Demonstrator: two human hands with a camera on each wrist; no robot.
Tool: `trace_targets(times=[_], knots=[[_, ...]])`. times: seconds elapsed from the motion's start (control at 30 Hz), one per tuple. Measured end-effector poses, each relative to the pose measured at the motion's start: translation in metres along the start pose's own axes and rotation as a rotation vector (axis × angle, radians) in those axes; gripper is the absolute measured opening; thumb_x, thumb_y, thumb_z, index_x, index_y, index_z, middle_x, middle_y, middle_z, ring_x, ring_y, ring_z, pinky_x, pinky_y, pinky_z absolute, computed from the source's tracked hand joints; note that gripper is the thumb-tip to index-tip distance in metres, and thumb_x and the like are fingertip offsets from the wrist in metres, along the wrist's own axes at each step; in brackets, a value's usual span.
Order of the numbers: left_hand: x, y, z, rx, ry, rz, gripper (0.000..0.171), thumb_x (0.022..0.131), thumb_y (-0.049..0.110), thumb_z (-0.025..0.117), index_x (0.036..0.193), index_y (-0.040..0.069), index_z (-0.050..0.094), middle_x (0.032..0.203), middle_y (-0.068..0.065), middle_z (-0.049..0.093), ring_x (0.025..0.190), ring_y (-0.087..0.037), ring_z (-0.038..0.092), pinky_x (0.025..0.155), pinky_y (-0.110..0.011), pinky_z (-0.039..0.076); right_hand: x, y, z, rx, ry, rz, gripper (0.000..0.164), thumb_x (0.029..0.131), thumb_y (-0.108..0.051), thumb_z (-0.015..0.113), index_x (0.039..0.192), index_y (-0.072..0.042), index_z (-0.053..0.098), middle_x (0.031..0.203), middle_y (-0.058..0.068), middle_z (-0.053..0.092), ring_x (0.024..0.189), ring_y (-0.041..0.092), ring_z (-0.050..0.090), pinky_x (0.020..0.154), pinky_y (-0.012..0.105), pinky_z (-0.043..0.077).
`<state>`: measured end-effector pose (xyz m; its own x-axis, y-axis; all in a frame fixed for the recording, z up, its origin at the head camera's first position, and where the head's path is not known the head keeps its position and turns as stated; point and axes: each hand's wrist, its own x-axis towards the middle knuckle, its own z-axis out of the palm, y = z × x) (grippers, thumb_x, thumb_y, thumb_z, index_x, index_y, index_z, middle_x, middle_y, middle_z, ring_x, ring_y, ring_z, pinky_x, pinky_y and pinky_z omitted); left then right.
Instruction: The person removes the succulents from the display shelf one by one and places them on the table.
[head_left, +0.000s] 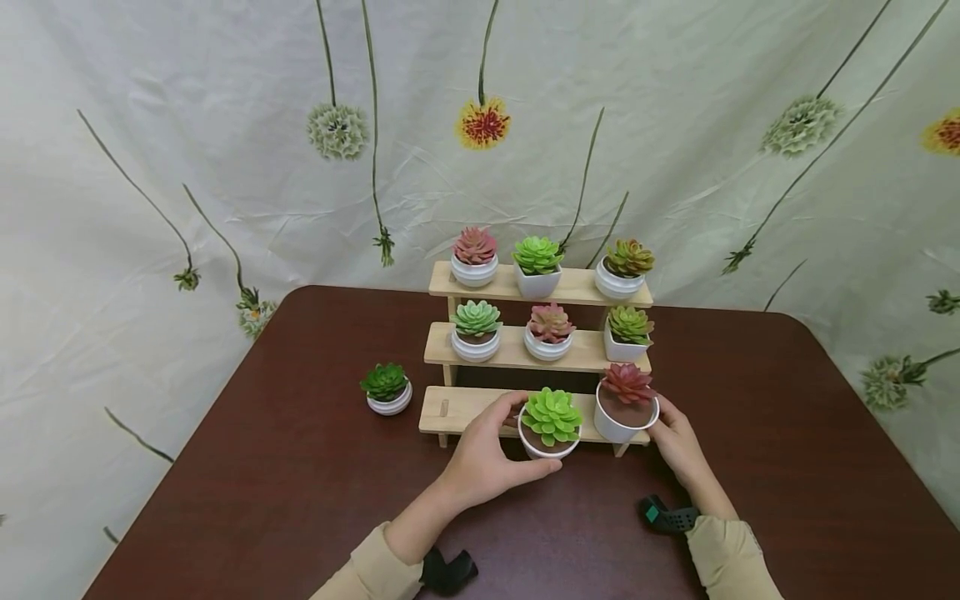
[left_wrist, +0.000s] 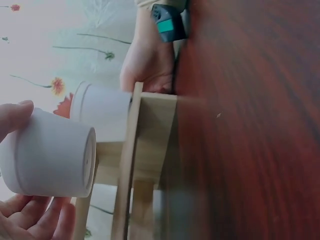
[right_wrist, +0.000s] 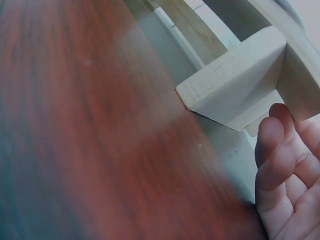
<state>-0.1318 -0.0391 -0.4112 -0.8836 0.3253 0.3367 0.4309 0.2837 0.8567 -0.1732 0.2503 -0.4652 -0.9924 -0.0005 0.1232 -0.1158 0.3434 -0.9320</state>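
My left hand [head_left: 487, 462] holds a white round pot [left_wrist: 50, 152] with a bright green succulent [head_left: 552, 416], thumb on the near side and fingers round the far side. The pot is at the front of the lowest shelf of a wooden stand [head_left: 461, 404], its base apart from the board in the left wrist view. My right hand [head_left: 678, 442] is at that shelf's right end, beside a white pot with a red succulent [head_left: 628, 383]. In the right wrist view its fingers [right_wrist: 275, 167] are loosely bent against the board's end; its thumb is hidden there.
On the upper two shelves stand several potted succulents, such as a pink one [head_left: 475, 247] and a pale green one [head_left: 477, 319]. A dark green succulent [head_left: 385, 382] in a white pot stands on the brown table [head_left: 300, 467], left of the stand. Behind hangs a flowered cloth [head_left: 225, 100].
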Motion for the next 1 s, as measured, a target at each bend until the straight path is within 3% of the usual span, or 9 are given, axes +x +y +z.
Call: trace_targets(times=[0.13, 0.33, 0.57, 0.67, 1.0], knots=[[-0.003, -0.001, 0.005, -0.039, -0.061, -0.008, 0.071, 0.069, 0.033, 0.084, 0.129, 0.024, 0.048, 0.117, 0.011, 0.057, 0.093, -0.008, 0.062, 0.089, -0.036, 0.045, 0.000, -0.001, 0.001, 0.003, 0.004, 0.011, 0.033, 0.093, -0.006, 0.052, 0.123, 0.007, 0.053, 0.100, -0.018, 0.055, 0.094, 0.000, 0.048, 0.079, 0.015, 0.040], [-0.006, -0.002, 0.012, -0.038, -0.108, 0.001, 0.071, 0.069, 0.032, 0.084, 0.128, 0.021, 0.048, 0.120, 0.009, 0.056, 0.097, -0.007, 0.058, 0.084, -0.028, 0.048, 0.001, -0.002, 0.001, 0.004, 0.000, 0.029, 0.034, 0.093, -0.006, 0.052, 0.125, 0.006, 0.052, 0.105, -0.013, 0.055, 0.098, 0.000, 0.047, 0.082, 0.014, 0.039], [-0.009, -0.006, 0.017, -0.064, -0.136, 0.012, 0.071, 0.068, 0.028, 0.085, 0.128, 0.018, 0.049, 0.120, 0.008, 0.056, 0.105, -0.008, 0.055, 0.083, -0.025, 0.049, 0.002, 0.003, 0.001, -0.006, -0.009, 0.023, 0.035, 0.093, -0.008, 0.051, 0.125, 0.006, 0.052, 0.108, -0.011, 0.055, 0.099, -0.001, 0.048, 0.082, 0.014, 0.039], [-0.010, -0.008, 0.019, -0.061, -0.153, 0.001, 0.072, 0.068, 0.029, 0.085, 0.128, 0.018, 0.048, 0.121, 0.007, 0.056, 0.106, -0.008, 0.054, 0.084, -0.025, 0.049, 0.002, 0.003, 0.001, -0.018, -0.010, 0.029, 0.036, 0.093, -0.008, 0.051, 0.126, 0.005, 0.052, 0.111, -0.004, 0.055, 0.099, 0.000, 0.048, 0.082, 0.014, 0.040], [-0.011, -0.014, 0.023, -0.054, -0.178, -0.007, 0.070, 0.069, 0.033, 0.084, 0.128, 0.019, 0.048, 0.122, 0.006, 0.055, 0.108, -0.009, 0.054, 0.085, -0.024, 0.049, 0.002, 0.004, 0.000, -0.008, -0.007, -0.009, 0.034, 0.093, -0.006, 0.050, 0.125, 0.007, 0.052, 0.106, -0.013, 0.056, 0.097, 0.000, 0.048, 0.081, 0.013, 0.040]])
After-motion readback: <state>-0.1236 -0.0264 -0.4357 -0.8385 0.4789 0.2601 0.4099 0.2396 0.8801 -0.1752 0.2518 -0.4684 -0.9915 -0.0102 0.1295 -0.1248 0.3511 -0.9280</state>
